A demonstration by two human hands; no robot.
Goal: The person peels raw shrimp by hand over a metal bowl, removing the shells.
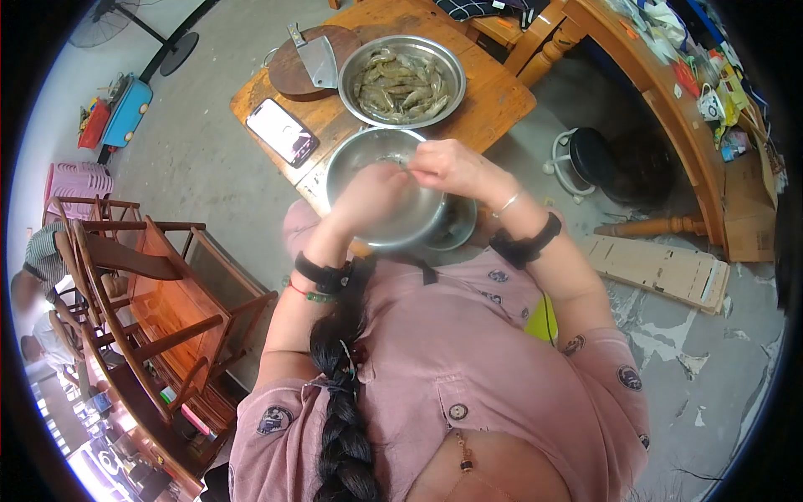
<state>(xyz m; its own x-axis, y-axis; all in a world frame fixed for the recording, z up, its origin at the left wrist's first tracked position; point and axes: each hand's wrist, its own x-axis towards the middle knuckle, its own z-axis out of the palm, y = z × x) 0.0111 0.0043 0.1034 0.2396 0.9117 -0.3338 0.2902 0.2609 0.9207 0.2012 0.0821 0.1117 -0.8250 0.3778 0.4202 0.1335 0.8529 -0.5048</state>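
Over the metal bowl [339,171] in front of me, both hands meet with their fingertips close together. My right hand [456,170] is closed in a pinch at a small greyish thing that looks like a shrimp, mostly hidden by the fingers. Smeared by motion, my left hand [374,199] is curled with its fingers at the same spot. Behind the near bowl stands a second metal bowl [458,84], full of raw grey shrimp [401,86]. A cleaver [319,62] lies on a round wooden chopping board [288,71].
A phone [282,132] with a lit screen lies on the wooden table [493,105], left of the near bowl. Another container [458,224] sits low beneath my right wrist. A black stool [590,159] and flat cardboard [657,269] are at right; wooden chairs [176,276] and people at left.
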